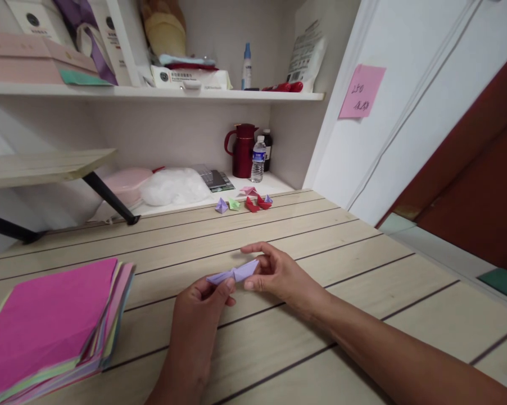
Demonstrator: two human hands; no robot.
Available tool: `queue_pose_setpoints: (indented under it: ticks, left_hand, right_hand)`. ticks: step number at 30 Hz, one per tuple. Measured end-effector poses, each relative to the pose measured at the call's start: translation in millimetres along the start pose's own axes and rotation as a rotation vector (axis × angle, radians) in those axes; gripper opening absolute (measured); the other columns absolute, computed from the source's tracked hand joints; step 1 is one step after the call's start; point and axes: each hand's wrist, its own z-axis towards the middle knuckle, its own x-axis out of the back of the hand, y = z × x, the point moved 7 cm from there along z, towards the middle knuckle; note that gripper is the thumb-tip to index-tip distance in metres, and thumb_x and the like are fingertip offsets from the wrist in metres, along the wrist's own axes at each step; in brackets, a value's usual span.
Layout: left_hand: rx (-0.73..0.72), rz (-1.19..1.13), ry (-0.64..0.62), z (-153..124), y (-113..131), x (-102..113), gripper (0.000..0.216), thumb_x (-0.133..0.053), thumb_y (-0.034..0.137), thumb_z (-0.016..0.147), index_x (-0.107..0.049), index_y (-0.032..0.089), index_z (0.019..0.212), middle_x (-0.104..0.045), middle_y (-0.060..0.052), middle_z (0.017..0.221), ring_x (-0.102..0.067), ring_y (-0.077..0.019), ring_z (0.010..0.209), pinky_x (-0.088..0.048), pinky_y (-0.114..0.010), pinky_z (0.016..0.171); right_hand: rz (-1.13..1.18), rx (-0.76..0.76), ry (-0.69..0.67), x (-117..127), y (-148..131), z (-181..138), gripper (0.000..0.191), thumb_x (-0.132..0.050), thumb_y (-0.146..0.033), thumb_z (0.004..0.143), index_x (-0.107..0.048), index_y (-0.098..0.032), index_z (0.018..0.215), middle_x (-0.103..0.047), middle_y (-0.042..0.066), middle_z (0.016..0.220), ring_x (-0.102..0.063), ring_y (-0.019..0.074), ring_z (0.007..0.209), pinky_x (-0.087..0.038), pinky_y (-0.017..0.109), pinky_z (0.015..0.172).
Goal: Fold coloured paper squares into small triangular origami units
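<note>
A lavender folded paper piece (pixel 240 272), long and narrow with pointed ends and a pinched middle, is held just above the wooden tabletop. My left hand (pixel 206 298) pinches its left half between thumb and fingers. At the paper's right end is my right hand (pixel 274 274), its index finger stretched out and its thumb apart below. The right tip of the paper lies between these fingers, but I cannot tell whether they touch it. Farther back stand small folded papers: a purple one (pixel 221 206), a green one (pixel 234 205), a red one (pixel 252 205) and a pink one (pixel 249 191).
To the left lies a stack of coloured paper sheets (pixel 59 315), magenta on top. A small raised wooden stand (pixel 46 166) with black legs stands behind it. Along the back, a shelf holds a dark red jug (pixel 243 151), a water bottle (pixel 258 160) and a white plastic bag (pixel 175 187).
</note>
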Motion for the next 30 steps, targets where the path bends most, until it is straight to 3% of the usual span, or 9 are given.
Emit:
queue_pose_setpoints:
  ticks: [6, 11, 18, 25, 30]
  left_hand:
    - [-0.026, -0.016, -0.004, -4.4, 1.8, -4.4, 0.022, -0.076, 0.039, 0.069, -0.071, 0.019, 0.063, -0.066, 0.002, 0.058, -0.056, -0.0123, 0.062, -0.039, -0.022, 0.062]
    - [-0.043, -0.026, -0.020, -4.2, -0.3, -8.2, 0.018, -0.077, 0.035, 0.067, -0.076, 0.019, 0.076, -0.063, 0.005, 0.053, -0.055, -0.0102, 0.058, -0.039, -0.020, 0.058]
    - [-0.040, -0.100, -0.140, -5.5, -1.2, -14.1, 0.016, -0.076, 0.036, 0.070, -0.075, 0.019, 0.067, -0.074, -0.001, 0.068, -0.062, -0.0140, 0.069, -0.047, -0.023, 0.068]
    - [-0.159, -0.092, -0.319, -8.1, 9.9, -20.5, 0.028, -0.062, 0.043, 0.085, -0.075, 0.021, 0.073, -0.076, -0.002, 0.083, -0.066, -0.0187, 0.086, -0.045, -0.031, 0.095]
    - [-0.240, 0.009, -0.354, -1.6, 8.4, -21.2, 0.033, -0.053, 0.046, 0.090, -0.074, 0.021, 0.084, -0.076, -0.002, 0.086, -0.065, -0.0187, 0.088, -0.045, -0.031, 0.092]
  right_hand:
    - [-0.013, -0.016, -0.023, -7.7, 0.3, -2.3, 0.042, -0.091, -0.035, 0.057, -0.068, -0.017, 0.086, -0.059, -0.004, 0.066, -0.049, 0.0099, 0.060, -0.036, 0.023, 0.058]
    - [-0.008, -0.033, 0.028, -6.9, -1.6, -4.1, 0.037, -0.090, -0.040, 0.055, -0.067, -0.015, 0.069, -0.063, -0.003, 0.060, -0.054, 0.0105, 0.057, -0.039, 0.023, 0.056]
    - [-0.023, 0.010, -0.013, -7.8, -10.0, -7.2, 0.035, -0.087, -0.042, 0.062, -0.065, -0.015, 0.066, -0.070, 0.001, 0.063, -0.063, 0.0140, 0.063, -0.046, 0.024, 0.062]
    - [-0.084, 0.025, -0.008, 1.5, -15.7, -6.0, 0.036, -0.086, -0.042, 0.061, -0.064, -0.015, 0.065, -0.071, 0.002, 0.063, -0.059, 0.0125, 0.057, -0.041, 0.023, 0.055]
    - [-0.162, 0.040, 0.000, 5.8, -12.5, -4.1, 0.033, -0.083, -0.042, 0.066, -0.063, -0.015, 0.066, -0.068, 0.001, 0.061, -0.055, 0.0115, 0.056, -0.039, 0.023, 0.055]
